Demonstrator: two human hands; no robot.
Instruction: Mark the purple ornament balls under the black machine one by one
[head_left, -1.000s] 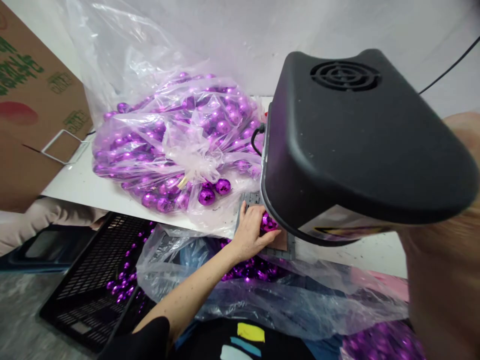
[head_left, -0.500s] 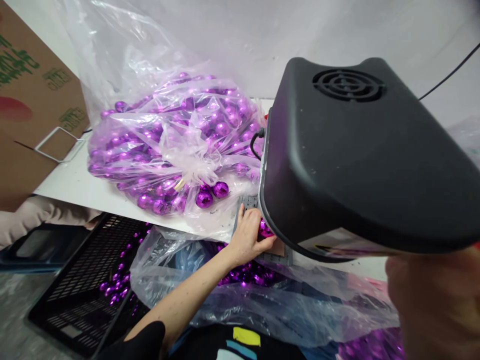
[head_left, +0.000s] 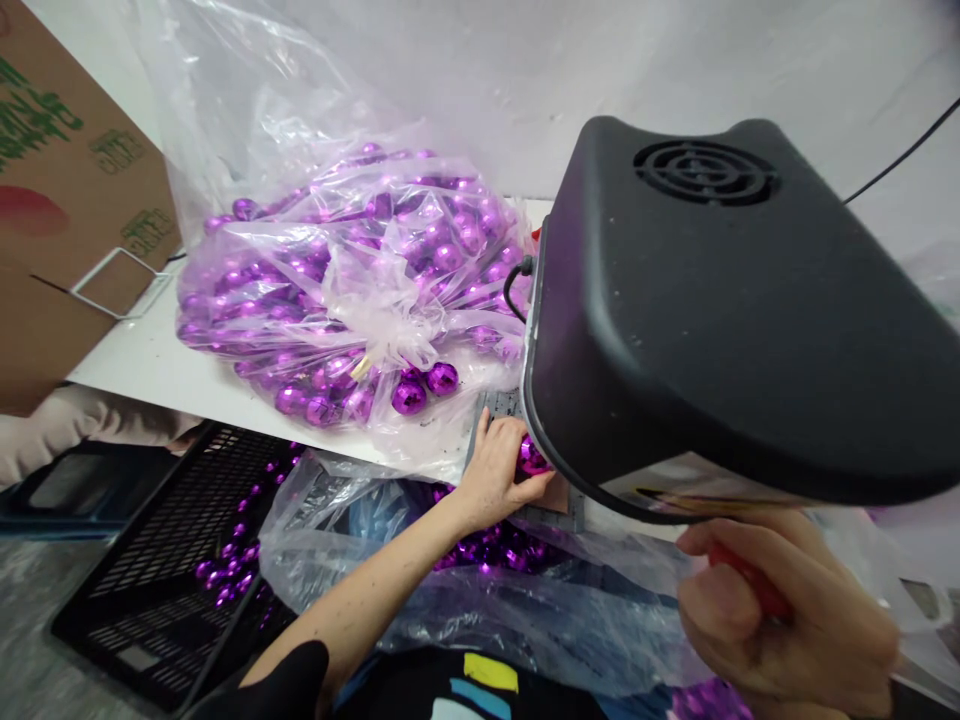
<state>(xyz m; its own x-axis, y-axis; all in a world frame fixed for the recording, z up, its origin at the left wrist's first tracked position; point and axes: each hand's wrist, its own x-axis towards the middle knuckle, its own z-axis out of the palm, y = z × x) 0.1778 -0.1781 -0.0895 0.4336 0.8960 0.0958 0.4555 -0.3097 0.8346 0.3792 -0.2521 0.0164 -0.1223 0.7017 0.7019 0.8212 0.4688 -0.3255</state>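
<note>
My left hand (head_left: 496, 468) is closed on a shiny purple faceted ball (head_left: 533, 456), keeping it against the grey metal base (head_left: 561, 515) under a large black machine housing (head_left: 720, 330). The housing hides the far side of the ball. Below the housing's right part, my right hand (head_left: 787, 610) has its fingers wrapped round a red handle (head_left: 750, 582). Just left of the base, two loose purple balls (head_left: 409, 397) lie at the mouth of a clear plastic bag (head_left: 375, 300) packed with many more.
A cardboard box (head_left: 67, 220) stands at the left on the white table (head_left: 157, 375). Below the table's edge is a black plastic crate (head_left: 120, 610) with small purple balls in it. Clear plastic sheeting (head_left: 525, 610) with purple balls lies across my lap.
My right hand has come leftward from the lower right edge and shows clearly round the red handle. My left hand and the ball stay in place.
</note>
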